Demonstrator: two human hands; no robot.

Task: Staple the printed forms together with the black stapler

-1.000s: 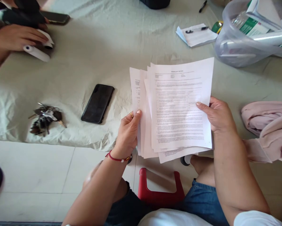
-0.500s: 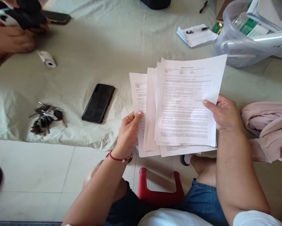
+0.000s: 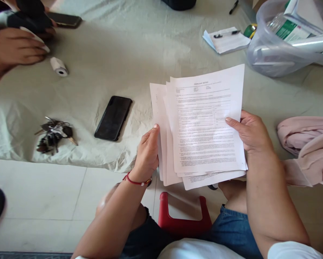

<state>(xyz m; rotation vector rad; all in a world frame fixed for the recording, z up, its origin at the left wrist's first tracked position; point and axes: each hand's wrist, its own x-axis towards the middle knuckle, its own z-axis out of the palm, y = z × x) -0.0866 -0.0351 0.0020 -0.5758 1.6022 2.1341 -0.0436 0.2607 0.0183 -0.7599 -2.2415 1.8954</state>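
Note:
A loose stack of printed paper sheets (image 3: 204, 133) is held up over the table's near edge, its sheets fanned out to the left. My right hand (image 3: 251, 131) pinches the right side, thumb on top of the front sheet and fingers behind. On the left side, my left hand (image 3: 147, 149) grips the rear sheets between thumb and fingers; a red bracelet (image 3: 137, 181) is on that wrist. The front sheet carries dense text and a small table. A black smartphone (image 3: 113, 118) lies on the cloth left of the papers.
Keys (image 3: 55, 135) and a paper roll (image 3: 59, 67) lie at left, near another person's hand (image 3: 18, 46). Back right are a notepad (image 3: 228, 40) with a pen and a clear plastic bin (image 3: 274, 57). Pink fabric (image 3: 307, 140) is at right, a red stool (image 3: 183, 225) below.
My right hand has moved left with the front sheets, narrowing the fan of papers. At upper left, the other person's hand has shifted, now with a white strip, and the paper roll has turned slightly.

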